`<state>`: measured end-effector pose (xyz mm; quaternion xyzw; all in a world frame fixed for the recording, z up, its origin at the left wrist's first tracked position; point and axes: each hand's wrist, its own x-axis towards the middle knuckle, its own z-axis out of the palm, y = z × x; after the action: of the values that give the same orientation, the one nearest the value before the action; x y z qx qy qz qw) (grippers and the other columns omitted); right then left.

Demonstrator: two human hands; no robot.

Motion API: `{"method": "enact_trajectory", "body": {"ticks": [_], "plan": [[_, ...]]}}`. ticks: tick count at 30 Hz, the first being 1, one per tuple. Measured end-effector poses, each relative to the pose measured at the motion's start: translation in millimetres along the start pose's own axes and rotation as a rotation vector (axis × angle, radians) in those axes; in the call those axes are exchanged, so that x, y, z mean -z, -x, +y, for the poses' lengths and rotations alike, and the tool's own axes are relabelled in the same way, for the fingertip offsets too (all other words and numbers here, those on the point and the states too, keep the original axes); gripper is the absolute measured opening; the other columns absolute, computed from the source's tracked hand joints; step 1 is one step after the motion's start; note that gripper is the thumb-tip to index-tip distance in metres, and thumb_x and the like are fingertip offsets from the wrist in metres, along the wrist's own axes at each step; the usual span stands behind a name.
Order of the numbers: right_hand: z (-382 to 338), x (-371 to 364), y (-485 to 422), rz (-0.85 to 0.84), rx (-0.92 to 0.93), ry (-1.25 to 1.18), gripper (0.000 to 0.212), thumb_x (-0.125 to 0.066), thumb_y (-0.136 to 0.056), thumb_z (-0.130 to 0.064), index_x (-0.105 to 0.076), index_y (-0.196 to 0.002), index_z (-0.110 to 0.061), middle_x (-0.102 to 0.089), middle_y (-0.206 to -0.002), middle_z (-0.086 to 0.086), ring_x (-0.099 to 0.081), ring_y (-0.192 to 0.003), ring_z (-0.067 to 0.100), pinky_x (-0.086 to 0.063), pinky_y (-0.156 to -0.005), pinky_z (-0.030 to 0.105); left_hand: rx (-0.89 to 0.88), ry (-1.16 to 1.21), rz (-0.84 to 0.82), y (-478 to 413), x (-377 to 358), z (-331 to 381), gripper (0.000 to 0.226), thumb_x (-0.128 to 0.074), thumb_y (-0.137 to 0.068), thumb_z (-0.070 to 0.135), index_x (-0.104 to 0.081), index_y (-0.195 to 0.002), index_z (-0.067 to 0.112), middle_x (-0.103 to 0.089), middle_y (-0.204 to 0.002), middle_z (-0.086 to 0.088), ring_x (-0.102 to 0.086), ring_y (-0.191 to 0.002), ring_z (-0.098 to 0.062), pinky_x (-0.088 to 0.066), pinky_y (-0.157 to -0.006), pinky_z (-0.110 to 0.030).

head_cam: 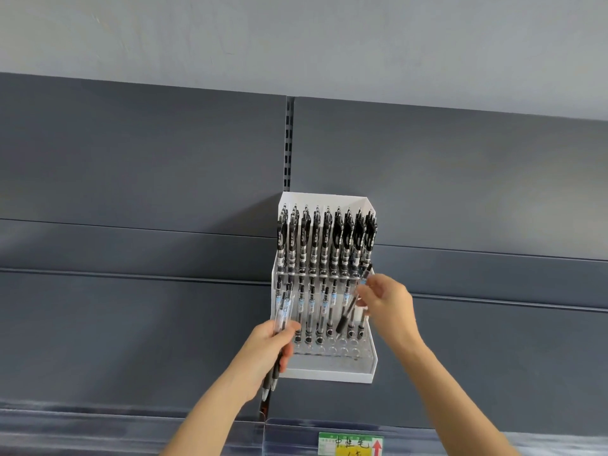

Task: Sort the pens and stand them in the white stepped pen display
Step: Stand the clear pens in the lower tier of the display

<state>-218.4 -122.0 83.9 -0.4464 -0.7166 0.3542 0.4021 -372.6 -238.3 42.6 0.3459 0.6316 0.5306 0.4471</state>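
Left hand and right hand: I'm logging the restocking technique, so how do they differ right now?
The left hand grips a bundle of pens, while the right hand pinches one single pen. The left hand sits at the lower left corner of the white display; the right hand is higher, at its right side. The bundle stands nearly upright; the single pen slants, dark grip end down-left. Both hands are raised to the display.

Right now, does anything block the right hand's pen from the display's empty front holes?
Nothing visible does. The pen in the right hand tilts above empty holes in the white display.
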Motion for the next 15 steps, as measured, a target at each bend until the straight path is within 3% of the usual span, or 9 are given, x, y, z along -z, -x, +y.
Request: {"method": "enact_trajectory", "body": {"ticks": [5, 10, 15], "plan": [[0, -11, -1, -0.022, 0.051, 0.092, 0.013, -0.050, -0.093, -0.011, -0.058, -0.090, -0.002, -0.067, -0.084, 0.018, -0.060, -0.073, 0.031, -0.042, -0.060, 0.028, 0.032, 0.034, -0.004, -3, -5, -1, 0.017, -0.038, -0.094, 0.005, -0.053, -0.102, 0.010, -0.050, -0.051, -0.001, -0.038, -0.046, -0.013, -0.035, -0.052, -0.026], [11, -28, 4, -0.153, 0.024, 0.256, 0.024, -0.049, -0.095, -0.014, -0.059, -0.114, -0.003, -0.066, -0.101, 0.010, -0.058, -0.079, 0.019, -0.049, -0.075, 0.029, -0.026, -0.020, -0.014, -1, -4, -3, 0.012, -0.039, -0.098, 0.011, -0.050, -0.093, 0.014, -0.059, -0.064, -0.003, -0.043, -0.050, -0.012, -0.038, -0.054, -0.024], [17, -36, 3, -0.122, -0.009, 0.296, 0.021, -0.050, -0.094, -0.015, -0.061, -0.107, -0.002, -0.067, -0.096, 0.010, -0.061, -0.084, 0.023, -0.050, -0.078, 0.031, -0.062, -0.066, -0.010, -3, 0, -6, 0.014, -0.040, -0.097, 0.006, -0.052, -0.091, 0.010, -0.062, -0.071, -0.005, -0.045, -0.049, -0.010, -0.041, -0.054, -0.022]]}}
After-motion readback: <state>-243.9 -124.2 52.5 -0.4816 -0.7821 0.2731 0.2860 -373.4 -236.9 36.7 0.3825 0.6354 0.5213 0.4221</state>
